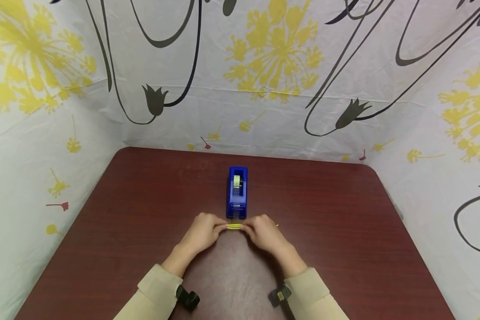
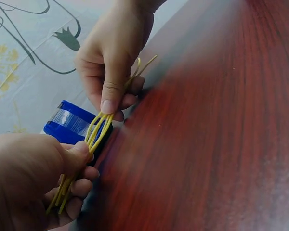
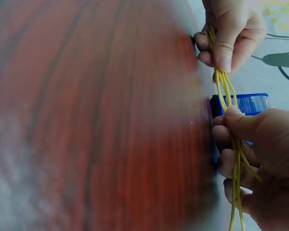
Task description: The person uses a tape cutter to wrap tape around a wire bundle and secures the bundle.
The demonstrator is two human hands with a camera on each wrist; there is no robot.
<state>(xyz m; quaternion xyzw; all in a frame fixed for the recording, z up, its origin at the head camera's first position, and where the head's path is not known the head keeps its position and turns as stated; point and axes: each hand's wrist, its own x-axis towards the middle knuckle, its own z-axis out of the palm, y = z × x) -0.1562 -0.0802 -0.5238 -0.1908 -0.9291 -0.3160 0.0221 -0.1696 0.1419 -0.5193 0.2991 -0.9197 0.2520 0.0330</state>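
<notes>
A bundle of thin yellow cords (image 1: 234, 226) stretches between both hands just in front of a blue tape dispenser (image 1: 237, 198). My left hand (image 1: 204, 232) pinches one side between thumb and fingers. On the other side, my right hand (image 1: 265, 233) pinches it the same way. In the left wrist view, the cords (image 2: 97, 132) bow slightly apart between the two thumbs, and loose ends poke out past the left fingers. From the right wrist, longer ends of the cords (image 3: 236, 185) trail below the right fingers. Clear tape shows on the dispenser (image 2: 62, 132) behind the hands.
The dark red wooden table (image 1: 164, 191) has rounded far corners. A white sheet (image 1: 208, 120) with yellow and grey flower prints hangs round its back and sides. Black wrist mounts (image 1: 189, 298) sit at both sleeve cuffs.
</notes>
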